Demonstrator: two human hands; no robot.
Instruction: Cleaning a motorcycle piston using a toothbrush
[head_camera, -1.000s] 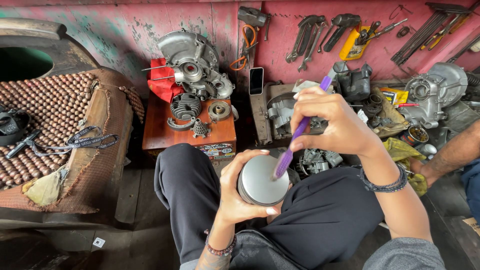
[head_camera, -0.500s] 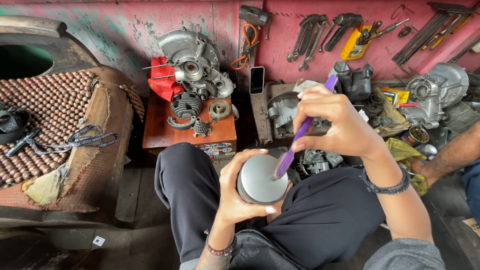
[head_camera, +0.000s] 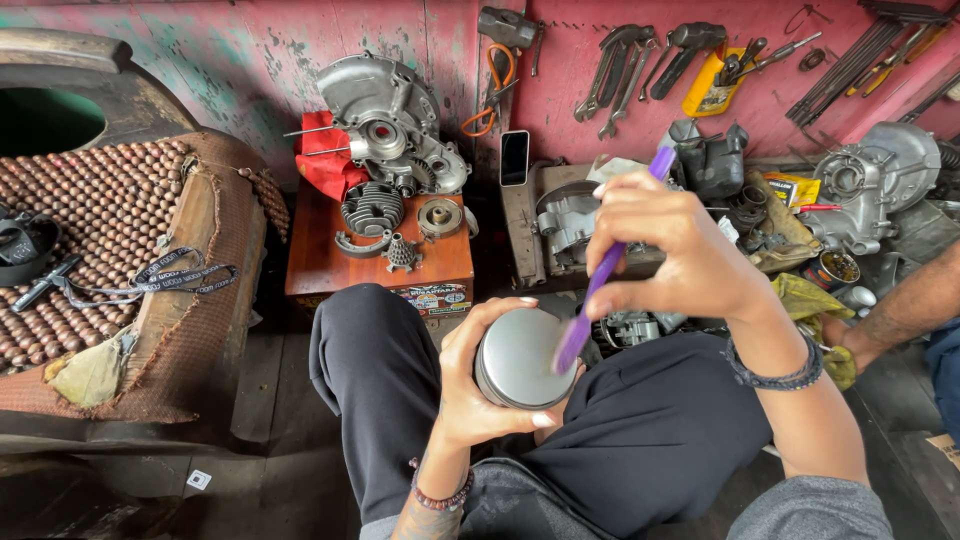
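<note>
**Brush on the piston crown, cleaning in hand**

The left hand (head_camera: 470, 385) is wrapped around a grey metal piston (head_camera: 520, 357), fingers closed on its side, holding it over the lap with the flat crown turned up toward the camera. The right hand (head_camera: 680, 250) is clamped on a purple brush (head_camera: 600, 275), whose lower end touches the crown near its right edge. The crown looks smooth and dull grey, with no heavy deposit visible, so the brushing seems well along; the skirt and underside are hidden, and their state cannot be told.

Just beyond the hands, an orange box (head_camera: 380, 265) carries a finned cylinder (head_camera: 372, 207), a gear and other small parts, with an engine casing (head_camera: 385, 120) behind it. To the right of the right hand another person's forearm (head_camera: 915, 300) reaches in. Wrenches (head_camera: 625, 60) hang on the red wall beyond. Well to the left of the left hand sits a beaded seat (head_camera: 110, 210).
</note>
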